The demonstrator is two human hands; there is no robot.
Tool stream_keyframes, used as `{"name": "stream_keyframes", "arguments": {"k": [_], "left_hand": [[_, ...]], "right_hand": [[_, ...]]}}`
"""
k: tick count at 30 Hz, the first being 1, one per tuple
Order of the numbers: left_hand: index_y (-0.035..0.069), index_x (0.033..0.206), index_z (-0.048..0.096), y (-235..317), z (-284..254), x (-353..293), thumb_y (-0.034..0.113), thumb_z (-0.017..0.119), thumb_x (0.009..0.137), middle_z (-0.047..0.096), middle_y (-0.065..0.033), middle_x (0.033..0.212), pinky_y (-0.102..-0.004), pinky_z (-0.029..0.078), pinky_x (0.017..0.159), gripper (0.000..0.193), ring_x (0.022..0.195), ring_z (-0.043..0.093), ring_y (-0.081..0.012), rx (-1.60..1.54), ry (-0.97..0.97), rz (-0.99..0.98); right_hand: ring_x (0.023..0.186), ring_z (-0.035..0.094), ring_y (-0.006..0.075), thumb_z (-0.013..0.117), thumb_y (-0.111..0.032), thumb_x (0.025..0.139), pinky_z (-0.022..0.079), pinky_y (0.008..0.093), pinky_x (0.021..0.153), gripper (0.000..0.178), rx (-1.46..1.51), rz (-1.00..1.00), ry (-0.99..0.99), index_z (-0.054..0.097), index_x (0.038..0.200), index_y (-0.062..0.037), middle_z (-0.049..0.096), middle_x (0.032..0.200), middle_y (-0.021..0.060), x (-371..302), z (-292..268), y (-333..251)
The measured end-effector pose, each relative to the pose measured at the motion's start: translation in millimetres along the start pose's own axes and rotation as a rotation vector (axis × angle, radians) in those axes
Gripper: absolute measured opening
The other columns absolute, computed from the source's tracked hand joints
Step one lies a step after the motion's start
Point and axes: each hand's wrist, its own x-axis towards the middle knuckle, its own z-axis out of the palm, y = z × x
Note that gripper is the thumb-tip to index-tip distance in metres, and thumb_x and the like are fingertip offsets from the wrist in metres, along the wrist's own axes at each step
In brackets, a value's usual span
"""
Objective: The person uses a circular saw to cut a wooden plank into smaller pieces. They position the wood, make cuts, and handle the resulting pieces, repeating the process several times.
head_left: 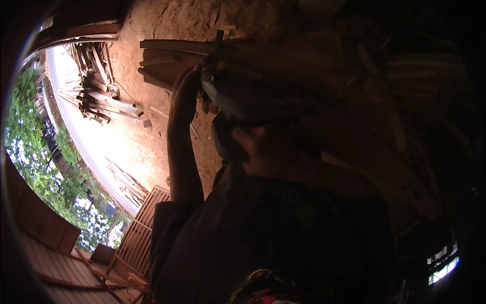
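Observation:
A dark hand-held tool with a pale, curved edge [218, 96] lies over a stack of wooden boards [167, 55] in front of me. Deep shadow hides most of its body, so I cannot tell its exact kind. My left hand [190, 77] is closed at the tool's left end, beside a narrow dark bar [218, 45] that sticks up past the boards; its fingertips fade into the dark. Nearer my chest, my right hand [255, 142] is wrapped around the tool's rear part. The right forearm is barely visible.
Bare brown ground with scraps surrounds the boards. A pile of cut timber [101, 99] lies to the left, with more strips [124, 180] nearer. Slatted wooden panels [144, 223] stand at lower left. Long boards [425, 68] fade into shadow at right.

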Motion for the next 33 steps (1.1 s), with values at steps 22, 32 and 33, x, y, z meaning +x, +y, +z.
{"name": "stream_keyframes", "arguments": {"k": [22, 32, 33], "left_hand": [[-0.004, 0.135, 0.064, 7.8, -4.4, 3.3, 0.034, 0.059, 0.107, 0.07, -0.0048, 0.115, -0.028, 0.046, 0.098, 0.048, 0.108, 0.062, -0.0127, -0.069, 0.003, -0.018], [-0.003, 0.133, 0.065, 9.0, -11.1, 7.8, 0.037, 0.062, 0.105, 0.069, -0.0028, 0.111, -0.0263, 0.045, 0.094, 0.049, 0.103, 0.061, -0.0102, 0.001, 0.024, -0.033], [-0.003, 0.133, 0.065, 9.5, -12.1, 7.5, 0.037, 0.063, 0.105, 0.07, -0.0029, 0.111, -0.0263, 0.045, 0.094, 0.05, 0.103, 0.061, -0.0104, 0.041, 0.018, -0.015]], "right_hand": [[0.081, 0.076, 0.0394, 0.078, -0.01, 0.071, 0.063, 0.0499, 0.071, 0.036, 0.011, 0.007, -0.01, 0.058, 0.099, -0.001, 0.072, 0.083, 0.0216, 8.6, 0.4, -2.2], [0.08, 0.076, 0.0385, 0.075, -0.007, 0.07, 0.062, 0.0491, 0.07, 0.034, 0.015, -0.003, -0.026, 0.058, 0.098, -0.0006, 0.072, 0.084, 0.0212, 14.2, 3.4, -3.0], [0.079, 0.076, 0.0385, 0.075, -0.007, 0.07, 0.062, 0.049, 0.07, 0.034, 0.016, 0.0, -0.03, 0.058, 0.098, -0.0006, 0.072, 0.083, 0.0211, 15.1, 3.5, -3.2]]}}
